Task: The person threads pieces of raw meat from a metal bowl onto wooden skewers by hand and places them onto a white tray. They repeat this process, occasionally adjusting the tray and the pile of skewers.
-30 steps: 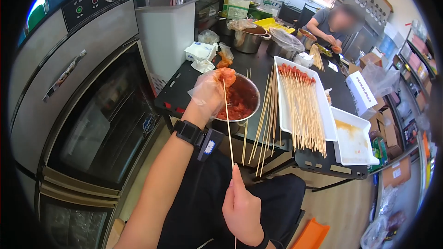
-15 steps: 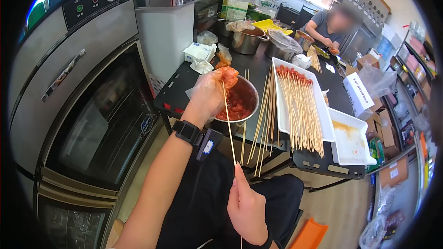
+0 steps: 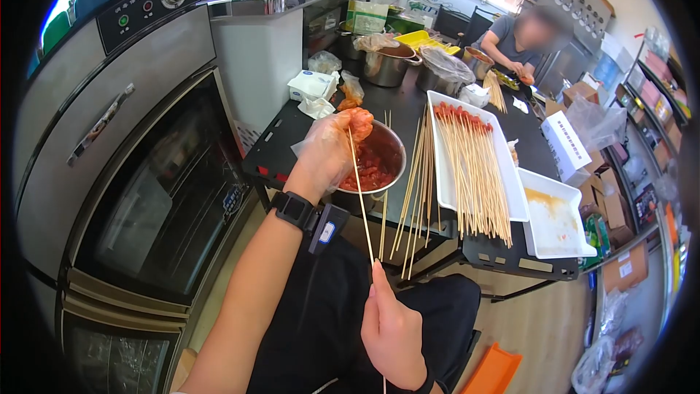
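My left hand (image 3: pixel 329 149), in a clear plastic glove, grips a piece of red marinated meat (image 3: pixel 359 121) over a steel bowl (image 3: pixel 394 155) of the same meat. My right hand (image 3: pixel 394 332) is bare and pinches the lower part of a long bamboo skewer (image 3: pixel 360 190). The skewer's tip reaches up into the meat in my left hand. A black watch sits on my left wrist.
Loose bamboo skewers (image 3: pixel 415 182) lie on the black table (image 3: pixel 281 147) right of the bowl. A white tray (image 3: pixel 519 204) holds several finished skewers; a second white tray (image 3: pixel 565 244) stands beside it. A steel oven (image 3: pixel 138 175) is on my left. Another person (image 3: pixel 521 44) works at the far end.
The skewer and my right hand have shifted slightly; my left hand stays on the meat at the skewer's tip. The view has tilted a little.
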`<act>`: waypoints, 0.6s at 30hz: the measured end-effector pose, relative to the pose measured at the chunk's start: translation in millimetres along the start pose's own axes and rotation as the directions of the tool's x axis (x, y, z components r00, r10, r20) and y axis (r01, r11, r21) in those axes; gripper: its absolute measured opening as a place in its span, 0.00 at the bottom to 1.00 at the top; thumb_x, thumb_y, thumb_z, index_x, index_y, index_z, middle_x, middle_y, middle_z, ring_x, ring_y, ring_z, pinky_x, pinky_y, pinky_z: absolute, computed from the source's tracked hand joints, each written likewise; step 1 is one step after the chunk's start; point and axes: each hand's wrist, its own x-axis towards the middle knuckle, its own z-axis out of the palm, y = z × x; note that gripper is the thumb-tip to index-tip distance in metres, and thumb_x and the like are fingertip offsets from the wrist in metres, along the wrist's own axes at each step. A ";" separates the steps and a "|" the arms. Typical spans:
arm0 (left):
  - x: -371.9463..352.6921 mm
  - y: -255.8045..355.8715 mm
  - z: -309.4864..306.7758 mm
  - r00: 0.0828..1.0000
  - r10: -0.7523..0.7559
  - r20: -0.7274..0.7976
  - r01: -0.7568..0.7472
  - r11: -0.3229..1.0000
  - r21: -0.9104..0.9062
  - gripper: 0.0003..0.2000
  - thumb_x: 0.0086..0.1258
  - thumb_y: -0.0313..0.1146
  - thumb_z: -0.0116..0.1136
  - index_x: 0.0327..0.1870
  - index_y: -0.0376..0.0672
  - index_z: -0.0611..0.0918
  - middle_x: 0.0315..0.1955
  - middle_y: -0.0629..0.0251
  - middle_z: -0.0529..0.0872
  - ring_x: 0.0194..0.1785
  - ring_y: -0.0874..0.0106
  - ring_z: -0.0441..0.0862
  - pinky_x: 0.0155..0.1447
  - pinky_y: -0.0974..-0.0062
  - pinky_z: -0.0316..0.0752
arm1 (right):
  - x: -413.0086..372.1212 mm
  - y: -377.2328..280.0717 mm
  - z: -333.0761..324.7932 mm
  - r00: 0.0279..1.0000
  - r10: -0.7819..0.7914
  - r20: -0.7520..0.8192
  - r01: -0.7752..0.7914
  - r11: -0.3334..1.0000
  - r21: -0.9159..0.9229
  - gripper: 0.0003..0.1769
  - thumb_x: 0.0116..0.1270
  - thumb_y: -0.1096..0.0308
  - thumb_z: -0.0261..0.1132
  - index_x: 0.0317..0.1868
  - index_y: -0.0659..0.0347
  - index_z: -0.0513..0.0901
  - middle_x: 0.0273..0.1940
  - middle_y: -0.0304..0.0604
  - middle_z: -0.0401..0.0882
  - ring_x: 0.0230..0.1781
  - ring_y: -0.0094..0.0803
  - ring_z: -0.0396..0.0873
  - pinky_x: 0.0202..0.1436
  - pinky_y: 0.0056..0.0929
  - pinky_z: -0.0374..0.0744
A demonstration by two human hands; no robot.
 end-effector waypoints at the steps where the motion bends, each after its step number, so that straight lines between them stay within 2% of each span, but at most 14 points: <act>1: 0.8 2.1 1.5 0.996 -0.091 -0.023 0.088 0.987 -0.132 0.08 0.68 0.23 0.47 0.44 0.32 0.77 0.33 0.70 0.78 0.37 0.81 0.74 0.43 0.85 0.72 | -0.1 0.5 0.1 1.000 -0.001 -0.002 0.001 1.000 0.000 0.23 0.60 0.79 0.57 0.58 0.66 0.71 0.16 0.53 0.69 0.14 0.43 0.74 0.20 0.32 0.71; 2: 0.2 5.0 4.0 0.996 -0.089 -0.021 0.085 0.988 -0.132 0.08 0.68 0.23 0.47 0.44 0.32 0.77 0.33 0.70 0.78 0.37 0.81 0.74 0.43 0.85 0.72 | -0.1 0.9 0.3 1.000 0.009 0.003 -0.009 1.000 0.003 0.23 0.60 0.78 0.57 0.58 0.66 0.71 0.16 0.53 0.69 0.14 0.43 0.74 0.20 0.32 0.70; 4: -1.8 10.0 8.7 0.983 -0.171 -0.073 0.146 0.953 -0.265 0.09 0.69 0.26 0.47 0.44 0.30 0.76 0.34 0.65 0.79 0.38 0.77 0.77 0.45 0.83 0.74 | 0.3 1.1 0.4 1.000 0.018 0.010 -0.018 1.000 0.004 0.23 0.60 0.78 0.57 0.58 0.66 0.71 0.16 0.53 0.69 0.14 0.43 0.73 0.20 0.32 0.70; 5: -1.0 9.3 9.1 0.983 -0.170 -0.072 0.145 0.953 -0.267 0.09 0.69 0.26 0.47 0.44 0.30 0.76 0.34 0.65 0.79 0.38 0.77 0.77 0.45 0.83 0.74 | 0.3 1.1 0.3 1.000 0.024 0.016 -0.024 1.000 -0.002 0.23 0.60 0.78 0.57 0.58 0.66 0.71 0.16 0.53 0.69 0.14 0.43 0.73 0.20 0.32 0.70; 7: 1.5 6.6 9.3 0.977 -0.180 -0.117 0.130 0.929 -0.347 0.09 0.69 0.25 0.45 0.44 0.29 0.74 0.36 0.59 0.79 0.39 0.73 0.79 0.47 0.80 0.76 | 0.3 1.6 0.0 0.999 0.030 0.022 -0.030 1.000 -0.008 0.23 0.60 0.79 0.57 0.58 0.66 0.71 0.16 0.53 0.69 0.14 0.43 0.73 0.20 0.32 0.70; 11: 4.6 2.3 8.0 0.978 -0.164 -0.132 0.115 0.942 -0.314 0.09 0.69 0.24 0.44 0.46 0.28 0.72 0.37 0.57 0.79 0.39 0.70 0.79 0.48 0.78 0.77 | 2.0 1.1 0.1 0.998 0.030 0.048 -0.028 0.998 -0.054 0.23 0.60 0.79 0.58 0.57 0.66 0.72 0.17 0.52 0.71 0.15 0.43 0.74 0.20 0.33 0.71; 13: 2.0 3.0 9.9 0.978 -0.124 -0.167 0.084 0.970 -0.228 0.09 0.69 0.23 0.44 0.46 0.29 0.71 0.37 0.56 0.78 0.39 0.69 0.80 0.48 0.76 0.78 | 2.7 1.5 0.7 0.998 0.020 0.053 -0.017 0.998 -0.066 0.23 0.59 0.79 0.58 0.57 0.66 0.72 0.18 0.52 0.71 0.15 0.43 0.74 0.20 0.33 0.71; 18: -1.5 5.9 14.6 0.978 -0.086 -0.191 0.050 0.981 -0.187 0.10 0.67 0.22 0.45 0.47 0.28 0.70 0.39 0.54 0.79 0.41 0.68 0.80 0.48 0.76 0.77 | 5.0 4.7 4.2 1.000 -0.030 0.005 0.030 0.997 -0.066 0.24 0.59 0.79 0.58 0.57 0.66 0.71 0.19 0.51 0.72 0.15 0.42 0.74 0.19 0.33 0.71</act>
